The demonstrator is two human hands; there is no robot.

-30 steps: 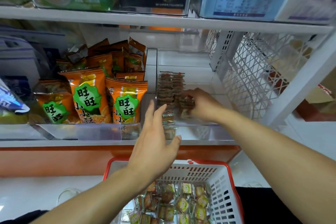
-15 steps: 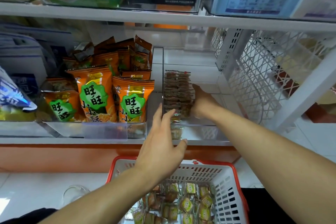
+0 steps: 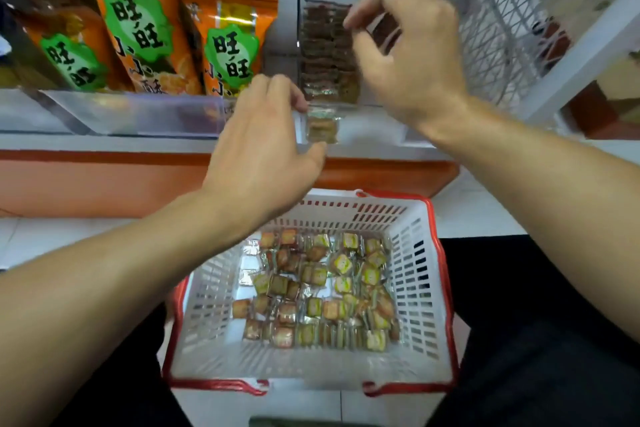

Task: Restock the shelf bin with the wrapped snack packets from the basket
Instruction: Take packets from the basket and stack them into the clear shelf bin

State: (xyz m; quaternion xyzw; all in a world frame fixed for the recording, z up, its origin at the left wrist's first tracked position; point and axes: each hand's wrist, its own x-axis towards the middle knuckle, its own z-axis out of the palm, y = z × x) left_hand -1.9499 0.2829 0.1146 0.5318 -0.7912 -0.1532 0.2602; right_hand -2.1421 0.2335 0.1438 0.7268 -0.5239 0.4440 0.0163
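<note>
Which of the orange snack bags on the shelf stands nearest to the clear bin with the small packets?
The rightmost orange bag, directly left of the clear bin; the other two orange bags stand farther left.

left hand [image 3: 263, 146] at clear bin [image 3: 367, 121] front — right hand [image 3: 408, 55] raised, fingers curled. snack packets [image 3: 318, 291] in basket [image 3: 422, 288] below.

A clear shelf bin [image 3: 367, 121] is open at the top; stacked snack packets [image 3: 325, 52] fill its left side, with free room on the right. Orange snack bags [image 3: 228, 42] crowd the left, a white mesh panel [image 3: 512, 28] the right. The basket [image 3: 419, 274] below is open-topped.
</note>
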